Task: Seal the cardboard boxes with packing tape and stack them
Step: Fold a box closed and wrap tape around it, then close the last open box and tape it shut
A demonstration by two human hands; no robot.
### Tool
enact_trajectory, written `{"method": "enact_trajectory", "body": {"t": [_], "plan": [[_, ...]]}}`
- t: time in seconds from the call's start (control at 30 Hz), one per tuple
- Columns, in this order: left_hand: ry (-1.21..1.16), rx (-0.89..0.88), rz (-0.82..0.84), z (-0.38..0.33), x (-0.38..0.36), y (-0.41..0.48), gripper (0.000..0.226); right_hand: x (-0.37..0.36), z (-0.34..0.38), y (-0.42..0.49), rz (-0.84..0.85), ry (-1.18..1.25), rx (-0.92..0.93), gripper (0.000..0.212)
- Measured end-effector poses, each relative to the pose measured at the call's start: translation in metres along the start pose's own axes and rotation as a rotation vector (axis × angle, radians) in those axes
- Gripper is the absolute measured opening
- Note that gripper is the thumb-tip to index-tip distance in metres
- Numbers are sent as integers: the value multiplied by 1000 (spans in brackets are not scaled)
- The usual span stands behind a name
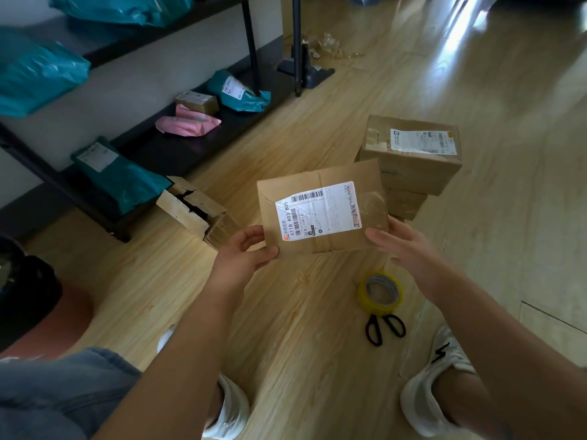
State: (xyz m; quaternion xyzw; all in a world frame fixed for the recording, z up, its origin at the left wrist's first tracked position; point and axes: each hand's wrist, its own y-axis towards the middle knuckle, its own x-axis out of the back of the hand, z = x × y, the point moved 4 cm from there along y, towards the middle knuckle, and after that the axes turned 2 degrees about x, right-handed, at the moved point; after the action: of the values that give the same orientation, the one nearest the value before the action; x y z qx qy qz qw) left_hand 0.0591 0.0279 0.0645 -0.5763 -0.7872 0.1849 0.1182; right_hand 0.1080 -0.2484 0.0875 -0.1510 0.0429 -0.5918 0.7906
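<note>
Wood floor (298,328). Left hand (244,252) and right hand (403,249) pinch box (320,214) by its lower corners, held up in the air. Its seam looks taped, though that is hard to see. Stack (413,160) just behind holds several. Open box (193,208) left unsealed. Tape (380,293) and scissors (384,328) lie idle.
</note>
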Motion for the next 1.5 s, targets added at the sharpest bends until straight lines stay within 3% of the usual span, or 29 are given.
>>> {"method": "enact_trajectory", "body": {"t": [0.2, 0.43, 0.6, 0.73, 0.83, 0.93, 1.23, 1.4, 1.5], "plan": [[56, -52, -12, -13, -14, 9, 32, 11, 2, 5, -170, 46, -48, 24], [65, 5, -64, -20, -34, 28, 23, 18, -3, 17, -199, 0, -78, 13], [100, 76, -220, -5, -33, 47, 22, 3, -14, 49, -199, -166, -167, 34], [155, 85, -297, 4, -22, 74, 17, -13, -21, 92, -170, -296, -197, 31], [256, 85, -303, 8, -16, 106, 37, -24, -35, 128, -157, -300, -244, 29], [372, 87, -319, 16, -11, 151, 41, -39, -60, 170, -176, -323, -276, 24], [587, 104, -256, 20, -26, 254, 35, -58, -99, 261, -322, -282, -285, 21], [478, 129, -158, 14, -37, 283, 39, -61, -98, 286, -338, -217, -297, 41], [535, 136, -70, 12, -43, 284, 47, -60, -98, 285, -323, -198, -332, 49]]}}
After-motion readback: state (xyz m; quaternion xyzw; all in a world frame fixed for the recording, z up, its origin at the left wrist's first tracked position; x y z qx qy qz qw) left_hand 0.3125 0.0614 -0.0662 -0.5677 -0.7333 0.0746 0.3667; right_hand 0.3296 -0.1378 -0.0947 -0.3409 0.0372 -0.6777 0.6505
